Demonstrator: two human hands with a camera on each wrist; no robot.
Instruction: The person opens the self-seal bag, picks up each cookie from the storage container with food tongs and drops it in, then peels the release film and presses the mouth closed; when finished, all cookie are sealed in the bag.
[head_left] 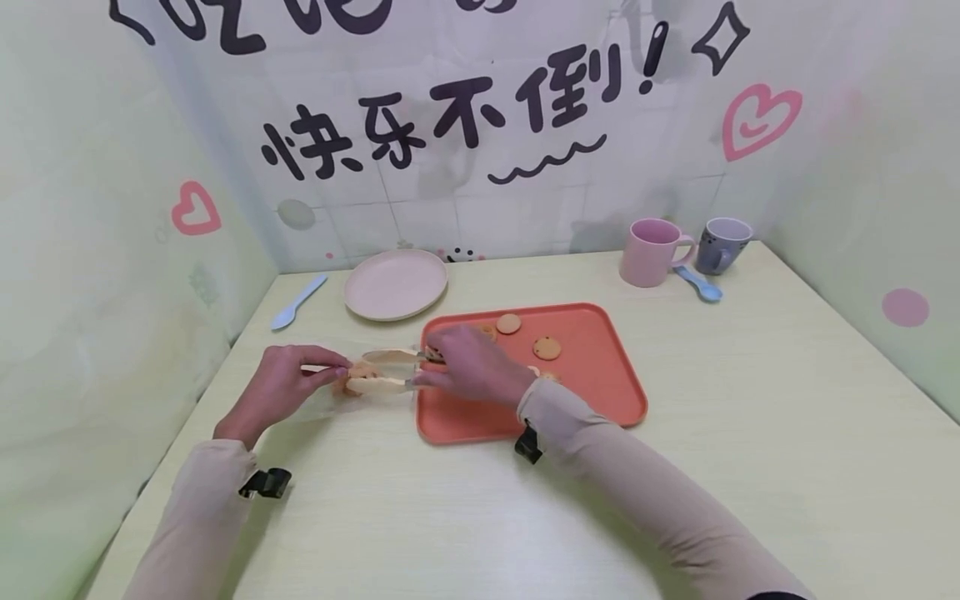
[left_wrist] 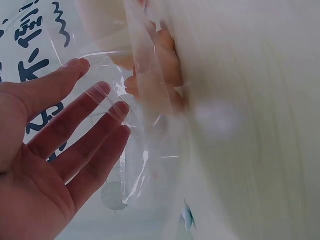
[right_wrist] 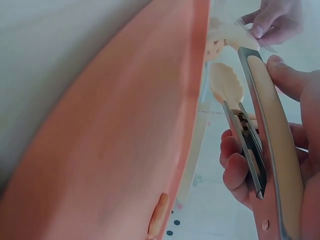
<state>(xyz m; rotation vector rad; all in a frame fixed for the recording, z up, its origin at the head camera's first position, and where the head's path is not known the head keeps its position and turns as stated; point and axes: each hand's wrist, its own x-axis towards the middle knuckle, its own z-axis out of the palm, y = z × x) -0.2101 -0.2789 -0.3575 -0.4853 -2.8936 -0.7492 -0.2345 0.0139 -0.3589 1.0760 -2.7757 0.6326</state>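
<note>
My left hand pinches the edge of a clear plastic bag with thumb and fingers, above the table left of the tray. Round orange-brown cookies show through the film. My right hand grips metal tongs with cream handles and scalloped cream heads, fingers wrapped round both arms. The tong heads stand apart and point left at the bag and its cookies. Whether both heads are inside the bag I cannot tell. Beneath the right hand lies an orange-red tray, with several cookies on it.
A pale pink plate stands behind the bag, a light blue spoon to its left. At the back right are a pink mug, a grey-blue mug and another blue spoon. Printed sheets wall the table's back and sides.
</note>
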